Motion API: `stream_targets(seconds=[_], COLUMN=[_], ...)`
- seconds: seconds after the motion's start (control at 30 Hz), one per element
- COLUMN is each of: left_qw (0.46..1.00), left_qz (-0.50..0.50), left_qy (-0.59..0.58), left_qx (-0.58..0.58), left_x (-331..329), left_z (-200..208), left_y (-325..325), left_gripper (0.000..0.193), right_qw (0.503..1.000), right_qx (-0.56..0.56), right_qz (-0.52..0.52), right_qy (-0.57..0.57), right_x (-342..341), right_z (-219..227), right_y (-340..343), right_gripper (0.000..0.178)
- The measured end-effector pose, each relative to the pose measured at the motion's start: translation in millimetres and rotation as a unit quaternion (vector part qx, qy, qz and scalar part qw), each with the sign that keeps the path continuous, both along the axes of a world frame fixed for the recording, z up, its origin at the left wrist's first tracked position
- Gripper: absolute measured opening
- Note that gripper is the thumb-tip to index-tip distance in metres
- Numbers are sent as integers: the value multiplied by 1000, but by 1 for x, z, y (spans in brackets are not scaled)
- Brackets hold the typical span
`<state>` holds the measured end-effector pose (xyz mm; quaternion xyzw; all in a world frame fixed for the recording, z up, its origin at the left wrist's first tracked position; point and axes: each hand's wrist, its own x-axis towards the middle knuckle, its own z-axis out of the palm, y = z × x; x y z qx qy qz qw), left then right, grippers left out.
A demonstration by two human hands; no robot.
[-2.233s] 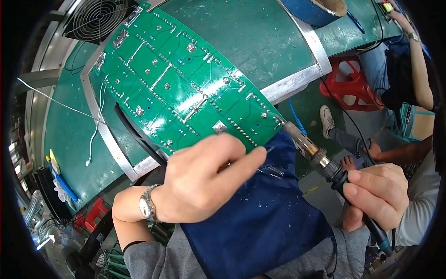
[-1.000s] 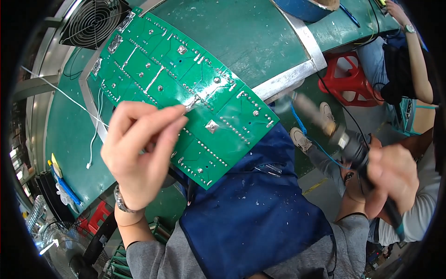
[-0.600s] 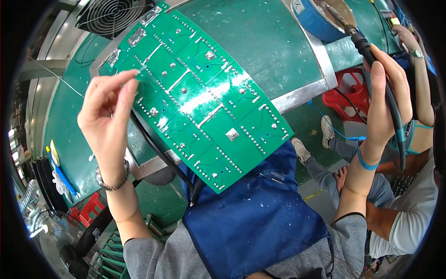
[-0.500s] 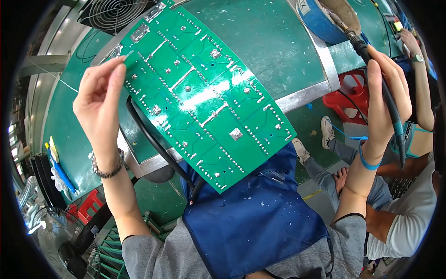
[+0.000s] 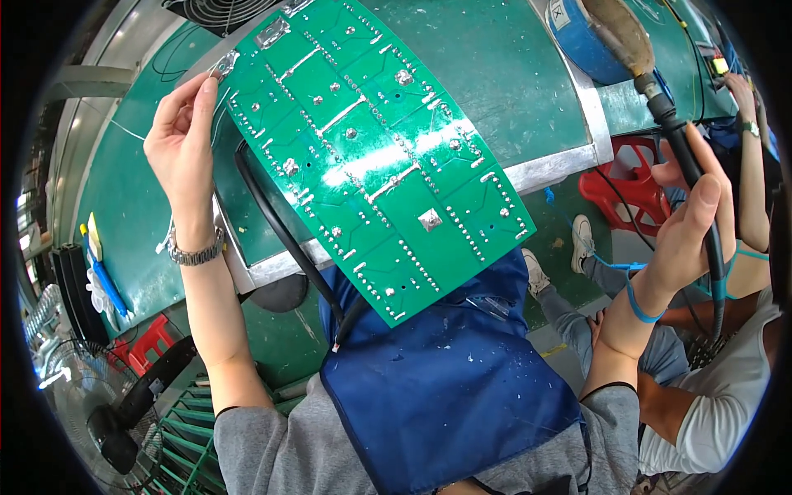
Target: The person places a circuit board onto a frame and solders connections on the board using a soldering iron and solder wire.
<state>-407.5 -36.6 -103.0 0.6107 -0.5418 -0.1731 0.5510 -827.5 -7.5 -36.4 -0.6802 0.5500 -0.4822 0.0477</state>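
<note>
A large green circuit board [image 5: 458, 260] with many solder joints stretches diagonally from the bench toward my lap. My left hand [image 5: 186, 153] is beside its far left edge, thumb and forefinger pinched on a thin solder wire [image 5: 218, 111] near a thickly soldered pad [image 5: 224, 64]. Out to the right, my right hand [image 5: 689, 227] holds a soldering iron [image 5: 691, 157] by its black handle. The iron's front end points into a round blue container [image 5: 582, 41] with a brownish inside. Its tip is hard to make out there.
A thick black cable [image 5: 280, 231] runs under the board's left side. A fan with a wire guard [image 5: 219, 10] stands at the far left. Red stools [image 5: 625, 190] and a seated person [image 5: 701, 412] are to the right. Blue and yellow tools [image 5: 103, 276] lie at the bench's left.
My right hand and the iron have come nearer and slightly right, with the fingers re-placed on the handle. My left hand has moved up along the board's edge. The whole view has shifted a little.
</note>
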Motion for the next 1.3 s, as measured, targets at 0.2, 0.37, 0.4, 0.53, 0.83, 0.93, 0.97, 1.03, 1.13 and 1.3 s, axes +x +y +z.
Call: stream_targets(seconds=[0.2, 0.37, 0.4, 0.53, 0.83, 0.93, 0.97, 1.03, 1.13, 1.3], left_qw=[998, 998, 996, 962, 958, 956, 956, 953, 953, 946], left_qz=[-7, -49, -74, -173, -182, -189, -189, -181, -181, -189], left_qy=[44, 8, -38, -204, -215, -220, -220, -231, -230, -251], left_qx=[36, 26, 45, 60, 51, 39, 41, 70, 75, 79], left_x=[-3, -25, -37, -94, -116, -117, -117, -119, -121, -124], left_z=[3, 19, 26, 55, 52, 52, 51, 52, 52, 53], left_y=[0, 19, 30, 61, 74, 74, 74, 75, 72, 75], left_gripper=[18, 18, 17, 21, 26, 27, 27, 26, 27, 28], right_qw=[992, 970, 970, 949, 881, 871, 866, 861, 859, 856], right_qx=[25, 79, 80, 143, 254, 244, 262, 280, 294, 319], right_qz=[105, 124, 125, 242, 392, 423, 421, 419, 414, 401], right_qy=[-59, -194, -193, -141, -77, -57, -61, -66, -61, -68], right_x=[-16, -8, -8, -4, 14, 15, 17, 18, 19, 21], right_z=[-5, 2, 3, 11, 19, 16, 17, 17, 16, 18], right_y=[14, 17, 13, -9, -67, -77, -78, -80, -86, -86], right_gripper=[38, 34, 34, 29, 28, 27, 27, 28, 28, 29])
